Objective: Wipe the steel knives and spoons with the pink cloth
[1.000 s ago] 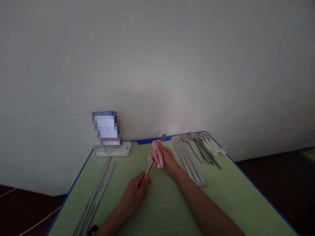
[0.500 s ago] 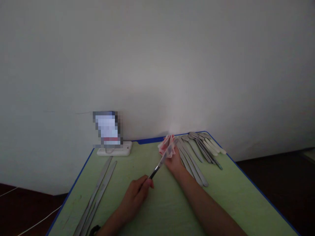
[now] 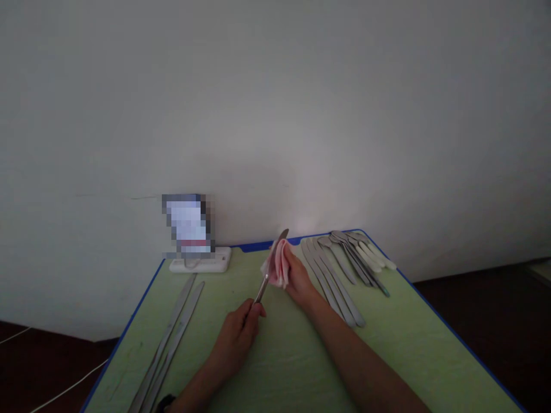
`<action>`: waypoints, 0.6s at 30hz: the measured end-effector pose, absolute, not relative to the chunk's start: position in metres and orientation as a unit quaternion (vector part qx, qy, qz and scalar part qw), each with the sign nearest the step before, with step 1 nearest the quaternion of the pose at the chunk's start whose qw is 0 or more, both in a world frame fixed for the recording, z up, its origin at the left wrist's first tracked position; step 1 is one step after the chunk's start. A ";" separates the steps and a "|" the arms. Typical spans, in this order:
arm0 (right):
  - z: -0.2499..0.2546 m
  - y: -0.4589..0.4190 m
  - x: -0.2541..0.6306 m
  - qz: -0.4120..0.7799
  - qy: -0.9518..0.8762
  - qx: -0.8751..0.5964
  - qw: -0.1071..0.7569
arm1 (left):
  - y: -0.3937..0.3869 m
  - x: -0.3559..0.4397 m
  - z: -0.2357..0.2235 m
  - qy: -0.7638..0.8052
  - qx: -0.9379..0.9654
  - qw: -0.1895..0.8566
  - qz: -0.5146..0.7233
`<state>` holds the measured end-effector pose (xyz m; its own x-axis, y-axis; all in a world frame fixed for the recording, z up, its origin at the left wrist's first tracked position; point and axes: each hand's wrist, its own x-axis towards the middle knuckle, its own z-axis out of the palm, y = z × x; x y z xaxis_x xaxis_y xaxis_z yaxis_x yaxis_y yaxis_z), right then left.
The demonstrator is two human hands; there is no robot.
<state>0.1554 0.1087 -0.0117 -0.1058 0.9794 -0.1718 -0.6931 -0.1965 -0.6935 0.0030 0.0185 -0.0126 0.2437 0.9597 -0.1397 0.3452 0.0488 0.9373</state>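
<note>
My left hand is closed round the handle of a metal table knife, which slants up and away towards the wall. My right hand holds a pink-and-white cloth wrapped about the knife's blade, near its upper half. The blade's tip sticks out above the cloth. Both hands are over the middle of a green table with a blue edge.
Two knives lie at the table's left side. Several knives and spoons lie in a row at the back right. A white stand with a blurred screen sits at the back left by the wall. A white cable runs along the floor.
My right hand slid the cloth out to the blade's tip half a second ago, then back down the blade. My left hand has stayed on the handle.
</note>
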 end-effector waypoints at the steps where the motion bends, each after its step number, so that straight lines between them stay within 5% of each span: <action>1: -0.013 0.107 0.154 0.699 -0.258 -0.329 0.580 | 0.019 0.003 -0.014 0.532 0.612 0.495 0.313; 18: -0.012 0.099 0.152 0.693 -0.410 -0.339 0.487 | 0.021 0.005 -0.016 0.549 0.608 0.477 0.319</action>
